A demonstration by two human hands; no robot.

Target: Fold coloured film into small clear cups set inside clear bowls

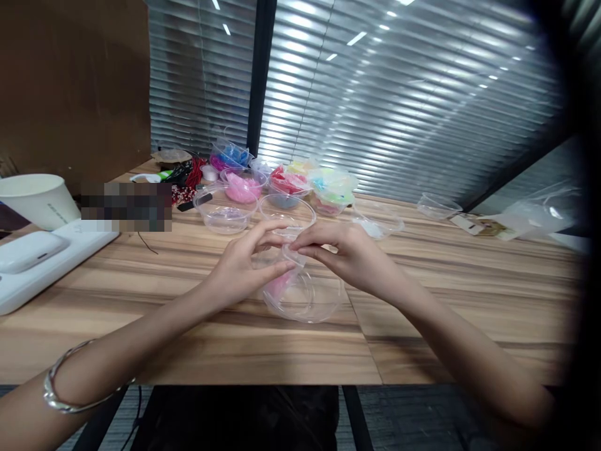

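Note:
Over a clear round plastic bowl near the front of the table, both hands meet at a small clear plastic bag. My left hand holds the bag's left side between thumb and fingers. My right hand pinches its upper edge. Something pink shows low in the bag or just behind it; which one, I cannot tell. Just behind the hands stands another clear container, and a clear tub is to its left.
Tubs with pink, red and pale multicoloured material line the back. A white paper cup and white tray are at left. Clear plastic packaging lies at right.

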